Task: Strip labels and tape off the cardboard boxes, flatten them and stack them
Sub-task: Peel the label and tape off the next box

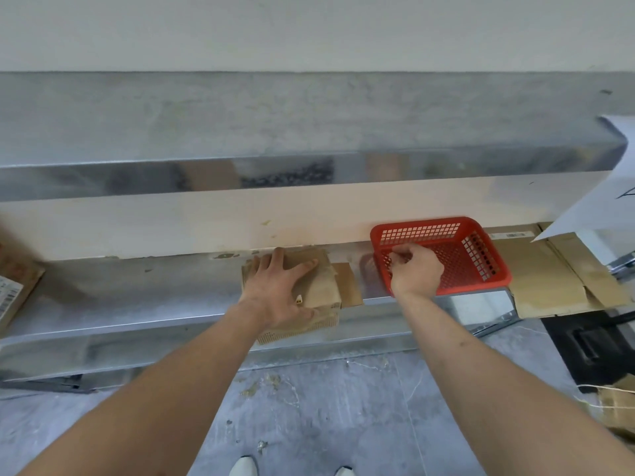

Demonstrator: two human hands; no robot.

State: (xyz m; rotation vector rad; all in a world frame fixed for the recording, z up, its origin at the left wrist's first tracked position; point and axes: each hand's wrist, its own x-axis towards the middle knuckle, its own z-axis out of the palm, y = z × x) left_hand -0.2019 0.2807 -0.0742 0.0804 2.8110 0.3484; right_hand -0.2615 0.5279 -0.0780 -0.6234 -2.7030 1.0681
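- A long metal shelf (137, 297) is seen running from 9 o'clock to 3 o'clock, with a second metal shelf (240, 132) above it at 12 o'clock.
- Flattened cardboard (549, 280) is laid on the lower shelf at 3 o'clock, partly under a white sheet (604, 201).
- A red perforated basket (481, 255) is set on the lower shelf just right of centre, beside the flattened cardboard.
- A small stack of folded cardboard pieces (323, 283) is located at centre, on the shelf's front edge, over a beige mesh item (302, 329).
- The left hand (278, 290) is pressed flat on this stack, fingers spread wide.
- The right hand (415, 269) is placed at the basket's near-left corner, fingertips pinched together; what is held cannot be told.
- A small white-and-yellow object (299, 299) is seen beside the left thumb.
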